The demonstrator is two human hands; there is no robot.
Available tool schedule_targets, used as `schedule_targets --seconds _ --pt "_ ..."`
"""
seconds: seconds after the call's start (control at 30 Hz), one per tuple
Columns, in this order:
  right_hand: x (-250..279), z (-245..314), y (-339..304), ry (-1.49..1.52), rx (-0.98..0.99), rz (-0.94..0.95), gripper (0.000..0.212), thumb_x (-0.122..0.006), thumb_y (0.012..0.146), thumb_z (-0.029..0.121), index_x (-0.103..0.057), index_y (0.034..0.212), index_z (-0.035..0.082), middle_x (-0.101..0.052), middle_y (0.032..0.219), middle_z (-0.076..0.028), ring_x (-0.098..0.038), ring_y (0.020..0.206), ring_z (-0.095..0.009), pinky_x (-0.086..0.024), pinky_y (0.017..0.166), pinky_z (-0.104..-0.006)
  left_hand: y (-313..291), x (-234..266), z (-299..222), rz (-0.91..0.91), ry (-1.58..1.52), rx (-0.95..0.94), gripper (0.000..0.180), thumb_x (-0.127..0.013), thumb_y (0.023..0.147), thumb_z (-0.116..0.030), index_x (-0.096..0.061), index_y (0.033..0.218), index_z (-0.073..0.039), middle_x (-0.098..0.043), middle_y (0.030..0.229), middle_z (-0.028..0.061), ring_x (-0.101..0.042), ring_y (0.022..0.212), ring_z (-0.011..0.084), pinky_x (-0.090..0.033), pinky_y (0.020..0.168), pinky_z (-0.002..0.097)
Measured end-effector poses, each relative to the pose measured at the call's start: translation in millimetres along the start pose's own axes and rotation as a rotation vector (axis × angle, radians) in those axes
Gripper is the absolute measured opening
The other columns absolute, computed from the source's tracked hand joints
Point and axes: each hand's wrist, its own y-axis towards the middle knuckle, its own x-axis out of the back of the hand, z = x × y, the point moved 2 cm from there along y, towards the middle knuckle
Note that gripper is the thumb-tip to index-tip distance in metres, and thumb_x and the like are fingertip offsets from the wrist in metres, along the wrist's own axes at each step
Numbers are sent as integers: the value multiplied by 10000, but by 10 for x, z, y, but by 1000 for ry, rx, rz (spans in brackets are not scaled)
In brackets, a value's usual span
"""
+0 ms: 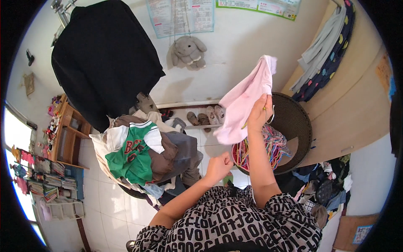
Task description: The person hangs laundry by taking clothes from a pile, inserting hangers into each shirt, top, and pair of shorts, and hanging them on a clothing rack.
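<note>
Pink garment (243,101): up in the air in R hand (259,112), spread out to L of it, top corner pointing up twd wall (239,50).
R hand: fingers pinching garment's edge; thin curved hook (273,113) sticks out just beside.
L hand (219,168): curled into loose fist below garment, apart from it; can't tell if anything's inside.
Round basket (310,126): dark, woven, to R of R forearm (263,168).
Strands (270,149): multicolour bunch, partly hidden behind same forearm, at basket's L side.
Clothes pile (180,149): beyond L hand, mixed pcs, green top (130,157) w/ white parts lying on it.
Black garment (107,59): hanging, upper L, above pile.
Shoes (199,117): row along wall, b/w pile & pink garment in view.
Plush rabbit (189,50): grey, hung against wall on chain.
Tan panel (348,109): far R; grey garment (321,46) & dark spotted garment (325,75) hang over it.
Heap (327,185): mixed clothes, lower R, nr basket.
</note>
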Motion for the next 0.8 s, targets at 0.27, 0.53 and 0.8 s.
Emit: schedule_targets --seconds 0.27,0.53,0.8 --pt "171 -7 -391 253 -186 476 277 -472 962 221 -563 1045 -27 -347 583 87 -290 512 -4 -237 452 -185 404 324 -232 -329 -163 -104 252 -657 791 -179 -476 904 -45 -572 731 119 -582 611 255 -463 567 353" --pt "176 591 -612 478 -355 572 246 -461 966 197 -560 972 -28 -356 561 67 -292 491 -12 -237 441 -195 814 383 -388 -276 193 -178 345 -632 772 -176 -471 1031 -15 -553 975 196 -570 787 404 -467 657 460" --pt "127 510 -546 633 -673 404 262 -487 955 217 -467 749 56 -323 512 60 -271 422 -28 -218 383 -216 606 446 -87 -413 318 -177 289 -617 739 -101 -489 990 -35 -580 913 170 -598 747 392 -479 637 463"
